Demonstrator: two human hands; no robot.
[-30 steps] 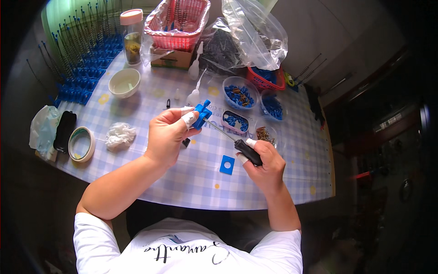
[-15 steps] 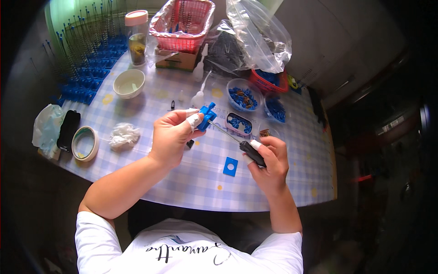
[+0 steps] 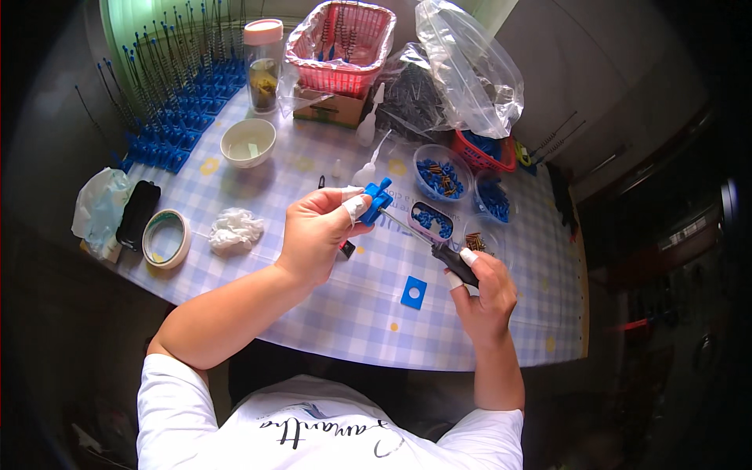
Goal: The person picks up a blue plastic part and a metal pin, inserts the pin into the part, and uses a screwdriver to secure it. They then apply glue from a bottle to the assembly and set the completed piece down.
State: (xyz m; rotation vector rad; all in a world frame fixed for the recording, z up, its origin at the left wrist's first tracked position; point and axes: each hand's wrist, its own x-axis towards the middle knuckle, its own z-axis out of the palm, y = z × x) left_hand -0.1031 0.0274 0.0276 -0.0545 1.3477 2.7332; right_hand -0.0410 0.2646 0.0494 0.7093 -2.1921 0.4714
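Observation:
Between the thumb and fingers of my left hand (image 3: 325, 227) is a small blue plastic part (image 3: 377, 202) with a stub sticking up from it. White wrapping covers some of my fingertips. My right hand (image 3: 487, 294) is closed round the black handle of a screwdriver (image 3: 454, 264). Its metal shaft slants up to the left, and the tip meets the blue part; the exact contact point is too small to make out. On the cloth below lies a flat blue plate (image 3: 413, 293) with a round hole.
Tubs of blue pieces (image 3: 440, 174) and a dish of brass-coloured screws (image 3: 475, 242) stand beyond my right hand. A bowl (image 3: 248, 142), tape roll (image 3: 166, 239) and crumpled white tissue (image 3: 236, 229) sit left. Behind are a red basket (image 3: 341, 70) and blue bases with springs (image 3: 168, 133).
The whole view has shifted, so everything appears further right. Both hands keep their grip on the blue part and screwdriver. The fingers of my right hand have shifted slightly on the handle.

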